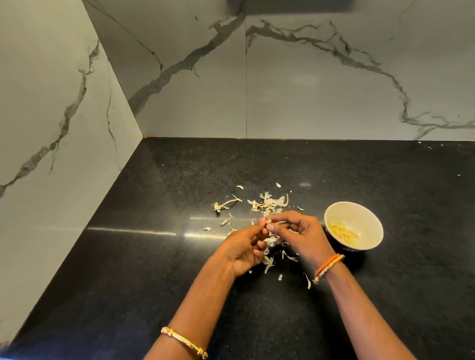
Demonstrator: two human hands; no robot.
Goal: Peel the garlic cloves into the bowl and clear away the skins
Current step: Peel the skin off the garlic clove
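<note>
1. Because peeling takes 2 hands working against each other, the left hand (pixel 245 251) and the right hand (pixel 301 235) meet fingertip to fingertip above the black counter (pixel 403 281), with a small garlic clove (pixel 267 221) pinched between them.
2. On the left hand the thumb and forefinger close narrowly on the clove while the other fingers curl loosely into the palm; this looks like the steadying grip.
3. On the right hand the thumb and forefinger pinch at the same clove, probably picking at its papery cover, and the remaining fingers curl below. Whether they also hold a loose bit of skin cannot be told.
4. Held directly over the litter, the clove drops its shed skin onto the existing mess instead of spreading it wider.
5. Just beside the right hand stands the white bowl (pixel 372 221), close enough that a finished clove needs only a short move to land in it. Several pale yellow peeled cloves (pixel 343 230) already lie inside.
6. Scattered garlic skins (pixel 269 201) lie on the counter beyond the hands, with more under and nearer than the wrists, and a dry stalk (pixel 226 203) sits apart to the left of the main heap.
7. Judging by the bowl and the litter, peeling is well along, while the clearing of skins is not yet begun.
8. Bangles (pixel 328 267) circle the right wrist, and 1 gold bangle (pixel 184 342) sits on the left forearm.
9. Marble-patterned wall panels (pixel 308 78) enclose the counter's corner.
</note>
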